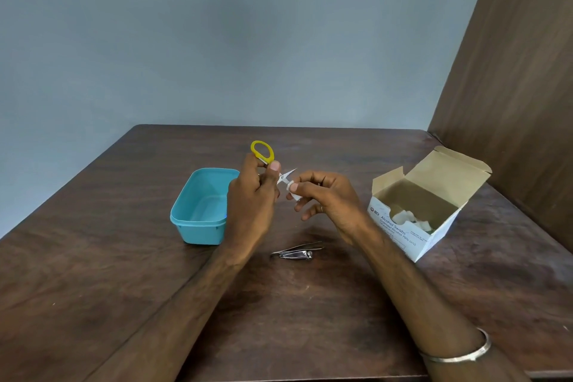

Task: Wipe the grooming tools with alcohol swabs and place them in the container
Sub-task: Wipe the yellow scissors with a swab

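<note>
Your left hand [252, 198] is raised over the table [124, 288], fingers and thumb curled round the handle end of small scissors [263, 153]; one yellow loop sticks up above the fingers, the metal blades point right toward your other hand. Your right hand [325, 195] pinches a white alcohol swab [293, 191] between thumb and forefinger, swab touching the blades near the pivot; the other fingers are loosely curled below it, a ring on one. The blade tips poke out past the swab, slightly apart. Teal container [198, 211] sits on the table just left of your left hand, partly hidden behind it; I cannot see anything lying in the part that shows. Nail clipper [296, 255] lies flat on the table below the hands, thin tweezers [305, 246] right alongside it, touching or nearly so, can't tell. Open cardboard swab box [412, 226] stands to the right, well apart from the container, flap up, white swabs visible inside. Silver bangle [465, 353] on your right forearm.
</note>
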A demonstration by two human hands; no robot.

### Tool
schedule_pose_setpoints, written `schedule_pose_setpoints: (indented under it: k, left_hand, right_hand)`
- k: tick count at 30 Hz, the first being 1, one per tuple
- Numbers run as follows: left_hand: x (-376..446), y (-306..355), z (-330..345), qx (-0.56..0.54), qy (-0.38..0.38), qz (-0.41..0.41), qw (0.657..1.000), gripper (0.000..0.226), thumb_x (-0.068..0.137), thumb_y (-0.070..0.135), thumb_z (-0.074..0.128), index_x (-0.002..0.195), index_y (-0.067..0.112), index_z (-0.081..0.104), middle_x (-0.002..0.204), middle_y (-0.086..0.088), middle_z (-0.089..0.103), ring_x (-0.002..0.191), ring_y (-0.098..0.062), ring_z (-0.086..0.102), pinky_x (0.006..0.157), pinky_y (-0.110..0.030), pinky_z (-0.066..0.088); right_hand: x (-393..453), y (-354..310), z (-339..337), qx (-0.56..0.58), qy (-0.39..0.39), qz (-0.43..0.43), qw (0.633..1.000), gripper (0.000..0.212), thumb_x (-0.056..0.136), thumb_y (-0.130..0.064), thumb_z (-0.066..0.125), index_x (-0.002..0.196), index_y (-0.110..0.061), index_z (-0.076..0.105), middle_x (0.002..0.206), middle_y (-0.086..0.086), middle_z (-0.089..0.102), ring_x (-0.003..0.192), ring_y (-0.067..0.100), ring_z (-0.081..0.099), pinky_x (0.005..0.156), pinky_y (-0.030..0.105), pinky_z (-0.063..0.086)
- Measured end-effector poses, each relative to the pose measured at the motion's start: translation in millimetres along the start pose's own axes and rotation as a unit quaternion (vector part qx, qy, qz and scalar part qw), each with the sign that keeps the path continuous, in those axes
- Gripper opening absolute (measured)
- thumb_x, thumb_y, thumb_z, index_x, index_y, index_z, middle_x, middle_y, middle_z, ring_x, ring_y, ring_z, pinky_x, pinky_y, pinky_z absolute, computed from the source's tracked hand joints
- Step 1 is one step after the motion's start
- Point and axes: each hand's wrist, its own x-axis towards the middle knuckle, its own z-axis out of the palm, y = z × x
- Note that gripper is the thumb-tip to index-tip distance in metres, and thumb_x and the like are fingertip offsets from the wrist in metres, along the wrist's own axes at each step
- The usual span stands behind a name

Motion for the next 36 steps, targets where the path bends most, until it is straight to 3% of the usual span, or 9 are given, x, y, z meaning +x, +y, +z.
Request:
schedule_pose_setpoints:
  k: [9, 14, 17, 20, 25, 31, 36]
  left_hand:
    - [0, 0, 1, 0.003, -0.005, -0.006, 1.000, 0.022, 0.100, 0.036, 0.051, 0.095, 0.015, 0.056, 0.053, 0.007, 0.057, 0.048, -0.009, 0.051, 0.055, -0.034, 0.043]
    - [2, -1, 1, -0.038, 0.027, -0.038, 0.998, 0.018, 0.099, 0.046, 0.049, 0.090, 0.030, 0.054, 0.066, 0.004, 0.066, 0.052, -0.012, 0.059, 0.062, -0.053, 0.056]
    - [0, 0, 1, -0.024, 0.035, -0.026, 0.999, 0.021, 0.099, 0.048, 0.043, 0.089, 0.031, 0.051, 0.067, 0.012, 0.065, 0.053, -0.008, 0.059, 0.063, -0.055, 0.056]
    - [0, 0, 0, -0.028, 0.043, -0.025, 0.998, 0.022, 0.101, 0.045, 0.042, 0.090, 0.028, 0.050, 0.062, 0.014, 0.062, 0.053, -0.008, 0.058, 0.063, -0.056, 0.055]
    - [-3, 6, 0, 0.001, 0.021, -0.013, 1.000, 0.024, 0.103, 0.036, 0.046, 0.090, 0.016, 0.052, 0.053, 0.011, 0.054, 0.061, -0.028, 0.063, 0.063, -0.055, 0.052]
    - [-7, 10, 1, 0.018, 0.009, 0.007, 1.000, 0.022, 0.102, 0.028, 0.047, 0.090, 0.011, 0.052, 0.063, -0.006, 0.060, 0.064, -0.032, 0.064, 0.063, -0.057, 0.050]
    - [-7, 10, 1, 0.024, -0.002, 0.017, 1.000, 0.023, 0.102, 0.031, 0.045, 0.091, 0.013, 0.053, 0.066, -0.006, 0.063, 0.065, -0.029, 0.065, 0.064, -0.055, 0.050]
  right_hand:
    - [0, -1, 0, -0.002, -0.011, -0.003, 1.000, 0.011, 0.089, -0.017, 0.072, 0.084, -0.021, 0.080, 0.080, 0.004, 0.076, 0.064, 0.015, 0.067, 0.055, 0.029, 0.057]
    - [1, -1, -4, -0.032, -0.016, 0.007, 0.999, 0.018, 0.088, -0.013, 0.073, 0.076, -0.024, 0.079, 0.080, 0.004, 0.077, 0.063, 0.015, 0.067, 0.055, 0.028, 0.056]
    - [2, -4, -8, -0.029, -0.019, 0.025, 0.999, 0.010, 0.078, -0.015, 0.075, 0.073, -0.023, 0.079, 0.078, 0.004, 0.076, 0.061, 0.017, 0.067, 0.055, 0.030, 0.057]
    - [3, -5, -14, -0.004, 0.025, 0.030, 0.999, 0.015, 0.081, -0.007, 0.073, 0.071, -0.017, 0.077, 0.072, 0.004, 0.074, 0.059, 0.020, 0.064, 0.052, 0.033, 0.058]
    - [5, -6, -16, 0.099, 0.136, -0.021, 0.986, 0.012, 0.086, -0.006, 0.073, 0.079, -0.014, 0.078, 0.083, 0.009, 0.075, 0.072, 0.022, 0.066, 0.053, 0.034, 0.057]
    - [3, -4, -2, 0.055, 0.044, -0.046, 0.996, 0.008, 0.078, -0.021, 0.077, 0.084, -0.024, 0.082, 0.090, -0.003, 0.079, 0.083, 0.007, 0.070, 0.065, 0.029, 0.055]
    - [1, -3, 2, 0.032, 0.036, -0.048, 0.998, 0.010, 0.077, -0.027, 0.078, 0.086, -0.025, 0.082, 0.084, -0.003, 0.078, 0.079, 0.009, 0.068, 0.066, 0.029, 0.053]
